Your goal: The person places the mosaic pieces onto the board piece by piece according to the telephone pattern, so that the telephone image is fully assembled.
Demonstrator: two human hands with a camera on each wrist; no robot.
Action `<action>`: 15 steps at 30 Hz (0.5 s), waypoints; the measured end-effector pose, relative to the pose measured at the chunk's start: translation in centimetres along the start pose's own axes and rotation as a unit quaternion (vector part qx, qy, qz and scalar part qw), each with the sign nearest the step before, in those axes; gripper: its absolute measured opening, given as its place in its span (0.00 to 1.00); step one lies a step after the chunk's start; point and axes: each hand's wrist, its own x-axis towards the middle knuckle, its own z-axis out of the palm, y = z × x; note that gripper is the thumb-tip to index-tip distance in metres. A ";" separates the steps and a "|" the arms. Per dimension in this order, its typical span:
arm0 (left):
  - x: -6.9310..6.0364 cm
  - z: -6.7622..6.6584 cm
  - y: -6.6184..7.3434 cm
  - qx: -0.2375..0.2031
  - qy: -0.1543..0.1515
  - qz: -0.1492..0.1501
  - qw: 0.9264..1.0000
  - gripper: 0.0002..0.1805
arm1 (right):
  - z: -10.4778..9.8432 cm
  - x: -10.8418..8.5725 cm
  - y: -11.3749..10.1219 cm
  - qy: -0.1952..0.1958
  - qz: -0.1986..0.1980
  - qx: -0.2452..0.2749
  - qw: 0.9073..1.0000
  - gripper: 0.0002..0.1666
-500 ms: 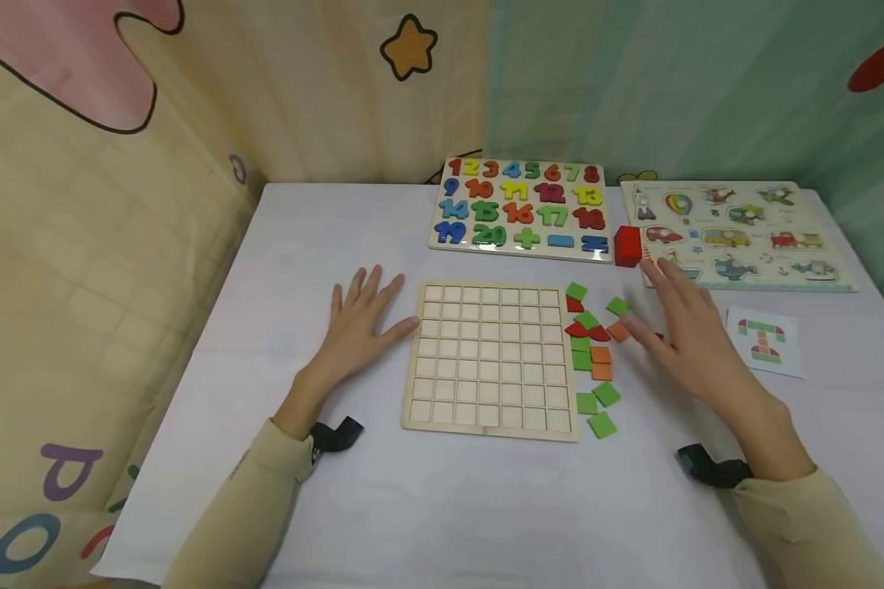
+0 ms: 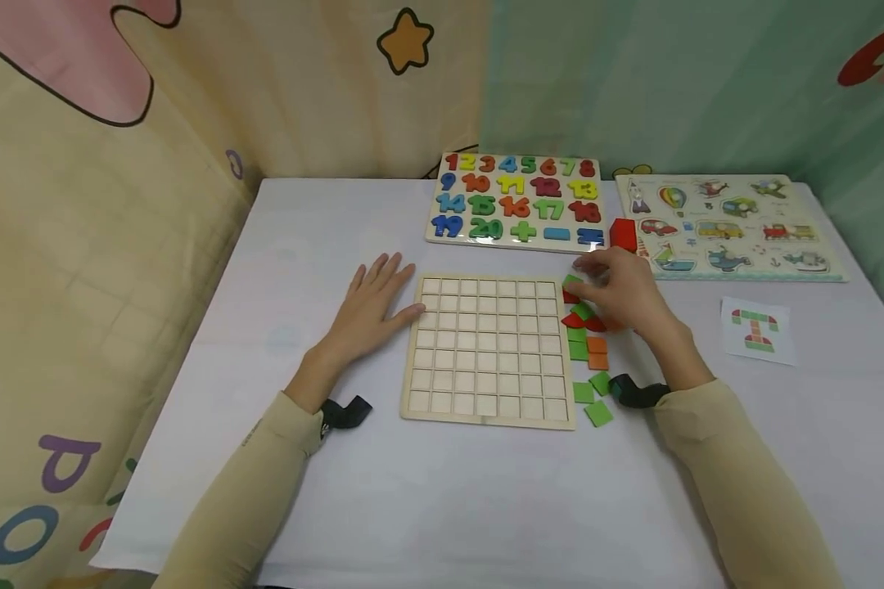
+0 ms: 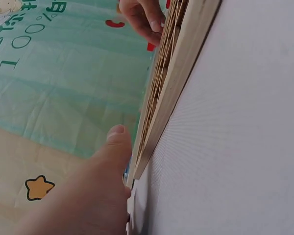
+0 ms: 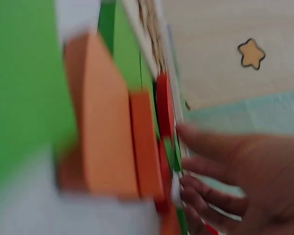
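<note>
Flat green square tiles point(image 2: 598, 414) lay beside the pale wooden grid board point(image 2: 487, 343), left hand point(image 2: 372, 307) spread and empty (head). Left wrist: thumb point(image 3: 115, 147) near the board. Right wrist: right hand point(image 4: 264, 171) half-curled, hold unclear; a light edge pinch seemed best.

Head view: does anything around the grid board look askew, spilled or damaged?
Nothing looks spilled or visibly damaged. Just right of the pale wooden grid board, some flat green square tiles lie turned askew to its edge; they stand out because two flat orange square tiles among them sit squarely together.
</note>
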 end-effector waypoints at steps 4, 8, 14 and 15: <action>0.1 -0.1 -0.4 0.014 0.010 0.018 1.000 0.45 | 0.6 0.4 0.1 0.038 -0.022 0.004 0.999 0.20; -0.2 0.1 -0.5 0.027 0.005 0.031 0.999 0.46 | 1.0 0.2 0.3 0.041 -0.015 0.013 0.999 0.16; -0.1 0.1 -0.3 0.037 0.009 0.037 0.999 0.46 | 1.1 0.1 0.7 0.025 -0.013 0.027 0.999 0.17; 0.0 0.0 -0.3 0.038 0.008 0.040 0.998 0.47 | 1.0 0.0 0.7 0.024 -0.011 0.029 0.999 0.17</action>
